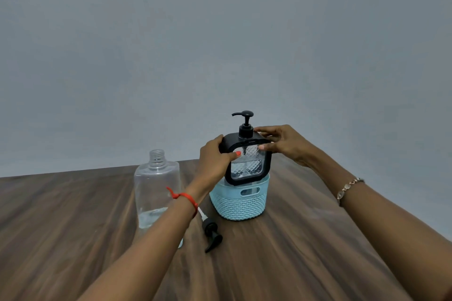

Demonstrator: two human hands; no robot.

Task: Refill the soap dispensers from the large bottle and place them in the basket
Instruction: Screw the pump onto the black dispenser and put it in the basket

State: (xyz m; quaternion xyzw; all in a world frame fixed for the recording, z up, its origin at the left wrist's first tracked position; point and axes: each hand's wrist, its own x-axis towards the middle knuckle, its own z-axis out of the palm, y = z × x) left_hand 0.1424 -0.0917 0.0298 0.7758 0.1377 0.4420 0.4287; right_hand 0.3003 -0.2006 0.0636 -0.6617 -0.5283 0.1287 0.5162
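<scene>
A black-framed soap dispenser (247, 161) with a clear patterned panel and a black pump on top stands upright, its base just inside the rim of a light blue woven basket (241, 201). My left hand (215, 161) grips its left side and my right hand (281, 142) grips its upper right corner. The large clear bottle (156, 186) stands open-necked to the left of the basket, a little clear liquid at its bottom. Its black pump cap (212, 233) lies on the table in front of the basket.
The wooden table (305, 252) runs from the front to a grey wall behind. My left forearm crosses in front of the large bottle's lower part.
</scene>
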